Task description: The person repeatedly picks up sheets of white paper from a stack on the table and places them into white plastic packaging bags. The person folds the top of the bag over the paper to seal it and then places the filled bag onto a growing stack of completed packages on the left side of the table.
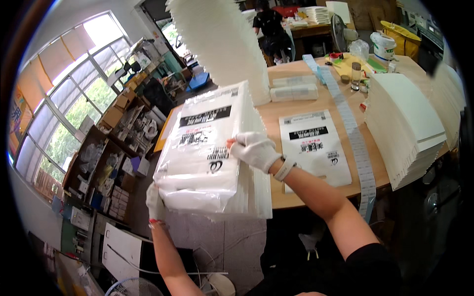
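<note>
Left hand (155, 201): gloved, closed on the lower left corner of the bag (200, 150), bearing it from below.
Right hand (254, 149): gloved, fingers curled over the bag's right edge near its middle, gripping it; a pale band sits on my wrist.
Bag: clear plastic with black print, stuffed with a white stack, held tilted in the air over the table's (306, 190) left edge, apart from the wood.
How I would do this well: as I judge it, keep the lower hand under the weight and the upper hand pinching film and stack together, so the sheets do not slide inside or fan out at the open side; the film looks slippery, so I would grip firm and keep the bag level.
Bags, counted: two, the filled one in my hands and one flat bag (313, 145) lying on the table to my right.
Tall white stacks: two, one leaning stack (222, 44) behind the bag and one stack (407, 126) at the right edge.
Small packs (295, 88): two, one lying on the other, past the flat bag.
Label strip (353, 133): one, running down the table between the flat bag and the right stack.
Other person (269, 24): one, far back at another table.
</note>
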The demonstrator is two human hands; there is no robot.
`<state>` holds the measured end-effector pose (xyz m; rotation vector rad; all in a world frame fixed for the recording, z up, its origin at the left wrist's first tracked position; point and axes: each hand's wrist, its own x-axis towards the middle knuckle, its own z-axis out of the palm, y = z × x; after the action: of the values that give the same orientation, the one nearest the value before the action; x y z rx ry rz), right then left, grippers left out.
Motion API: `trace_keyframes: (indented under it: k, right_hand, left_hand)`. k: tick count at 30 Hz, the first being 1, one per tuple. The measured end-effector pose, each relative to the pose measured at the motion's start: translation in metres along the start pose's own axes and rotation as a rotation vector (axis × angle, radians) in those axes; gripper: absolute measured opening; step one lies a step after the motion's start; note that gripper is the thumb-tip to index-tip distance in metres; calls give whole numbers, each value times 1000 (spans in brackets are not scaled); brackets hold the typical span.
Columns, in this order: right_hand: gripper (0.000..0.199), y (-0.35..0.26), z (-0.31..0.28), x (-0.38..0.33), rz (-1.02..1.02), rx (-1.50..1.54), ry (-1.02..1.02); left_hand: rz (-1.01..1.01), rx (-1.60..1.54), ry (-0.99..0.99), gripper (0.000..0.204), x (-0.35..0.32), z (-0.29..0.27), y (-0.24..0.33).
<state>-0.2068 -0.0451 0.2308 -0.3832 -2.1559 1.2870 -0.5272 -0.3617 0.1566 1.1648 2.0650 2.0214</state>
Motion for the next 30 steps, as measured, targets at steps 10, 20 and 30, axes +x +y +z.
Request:
trace_keyframes:
  k: [10,20,30]
  right_hand:
    - [21,71,-68,-83,44,510,123]
    - [30,61,-380,-281,339,-1098,459]
    - [21,94,-425,-296,169,-1431,379]
  left_hand:
    - [29,469,563,40,-54,86,50]
    - [984,1059,-900,32,-48,186,173]
    - [264,93,-1265,23,-226,322,96]
